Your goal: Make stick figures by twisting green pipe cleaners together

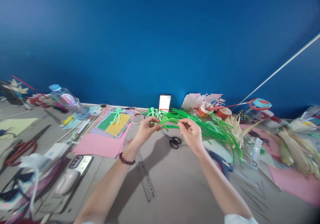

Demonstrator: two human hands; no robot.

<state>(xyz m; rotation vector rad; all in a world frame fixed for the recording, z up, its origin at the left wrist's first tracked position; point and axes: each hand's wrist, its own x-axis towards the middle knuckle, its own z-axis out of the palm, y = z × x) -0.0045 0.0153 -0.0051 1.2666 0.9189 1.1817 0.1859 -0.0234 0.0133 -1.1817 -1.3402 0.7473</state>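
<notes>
L hand (149,127), ctr of frame: pinches one end of green stem piece (168,120); R hand (190,130), just right of ctr: fingertips closed on its other end | blk-handled scissors (175,141) on table (180,190) below, ctr | ruler (146,179), lower ctr-left

White computer mouse (67,182); phone (84,162) just beyond the mouse; blue-capped bottle (67,98) farther back; orange-handled scissors (21,153) left of the mouse.

Bottle (67,99) clear glossy plastic; pink sheets (100,145) matt paper; wall (160,44) smooth.
</notes>
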